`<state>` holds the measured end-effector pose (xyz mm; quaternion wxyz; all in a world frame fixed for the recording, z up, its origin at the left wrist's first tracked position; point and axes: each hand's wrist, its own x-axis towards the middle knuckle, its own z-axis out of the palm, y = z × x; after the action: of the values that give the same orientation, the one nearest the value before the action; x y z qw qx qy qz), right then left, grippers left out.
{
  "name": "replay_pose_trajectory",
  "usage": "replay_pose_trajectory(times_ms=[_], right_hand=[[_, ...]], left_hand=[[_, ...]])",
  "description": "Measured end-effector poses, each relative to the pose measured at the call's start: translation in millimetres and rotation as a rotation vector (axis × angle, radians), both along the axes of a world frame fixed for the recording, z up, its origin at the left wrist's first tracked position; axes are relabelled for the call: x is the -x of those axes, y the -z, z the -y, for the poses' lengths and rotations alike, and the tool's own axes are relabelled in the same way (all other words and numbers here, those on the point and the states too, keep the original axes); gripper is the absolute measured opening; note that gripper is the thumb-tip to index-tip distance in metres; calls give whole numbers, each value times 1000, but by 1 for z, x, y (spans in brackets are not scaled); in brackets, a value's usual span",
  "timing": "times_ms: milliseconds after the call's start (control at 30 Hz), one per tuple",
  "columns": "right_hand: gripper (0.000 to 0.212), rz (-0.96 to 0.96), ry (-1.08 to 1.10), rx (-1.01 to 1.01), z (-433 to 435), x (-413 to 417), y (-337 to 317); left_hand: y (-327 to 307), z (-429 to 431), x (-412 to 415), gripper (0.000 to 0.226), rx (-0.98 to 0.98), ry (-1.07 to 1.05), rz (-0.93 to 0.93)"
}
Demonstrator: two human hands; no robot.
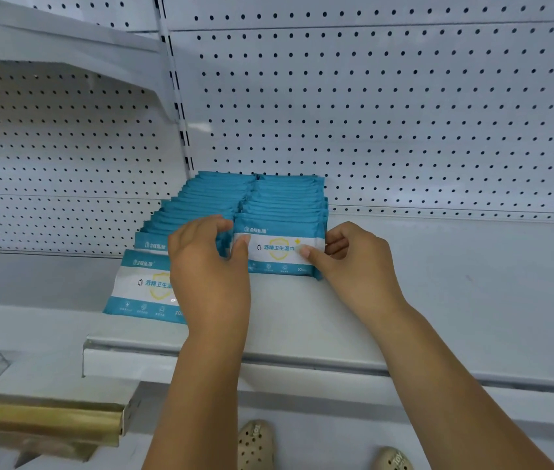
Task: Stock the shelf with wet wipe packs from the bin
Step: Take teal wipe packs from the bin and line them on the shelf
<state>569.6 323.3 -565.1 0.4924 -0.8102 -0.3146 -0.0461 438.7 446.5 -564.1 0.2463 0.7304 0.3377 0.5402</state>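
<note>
Two rows of teal-and-white wet wipe packs stand on the white shelf (438,300), running back to the pegboard wall. The front pack of the right row (277,249) stands upright, its label toward me. My left hand (207,266) pinches its left edge between thumb and fingers. My right hand (357,262) pinches its right edge the same way. The left row (187,212) ends in a front pack (139,286) closer to the shelf edge, partly hidden by my left hand. The bin is not in view.
Bare shelf surface stretches to the right of the packs. A pegboard back wall (404,113) rises behind them. A higher shelf (48,39) juts out at upper left. A lower ledge with a gold rail (41,418) sits at bottom left. My sandalled feet (255,442) show below.
</note>
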Motion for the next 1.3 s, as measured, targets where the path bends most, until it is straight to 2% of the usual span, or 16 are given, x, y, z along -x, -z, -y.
replay_pose_trajectory(times_ms=[67, 267, 367, 500, 600, 667, 867, 967, 1133, 1300], right_hand=[[30, 9, -10, 26, 8, -2, -1], [54, 110, 5, 176, 59, -14, -5], [58, 123, 70, 205, 101, -26, -7], [59, 69, 210, 146, 174, -43, -24], [57, 11, 332, 63, 242, -50, -39], [56, 24, 412, 80, 292, -47, -43], [54, 91, 639, 335, 427, -27, -42], [53, 67, 712, 476, 485, -15, -36], [54, -58, 763, 657, 569, 8, -4], [58, -254, 759, 797, 620, 18, 49]], left_hand=[[-4, 7, -1, 25, -23, 49, 3], [-5, 44, -21, 42, -15, 269, -67], [-6, 71, -40, 44, -103, 410, -72], [-18, 109, -74, 41, -231, 561, -120], [-29, 146, -97, 42, -251, 684, -172], [-33, 180, -110, 44, -249, 786, -195], [-21, 299, -142, 51, -176, 1082, -276], [-12, 352, -147, 51, -179, 1180, -315], [24, 422, -141, 46, -201, 1291, -412], [90, 438, -137, 51, -284, 1396, -572]])
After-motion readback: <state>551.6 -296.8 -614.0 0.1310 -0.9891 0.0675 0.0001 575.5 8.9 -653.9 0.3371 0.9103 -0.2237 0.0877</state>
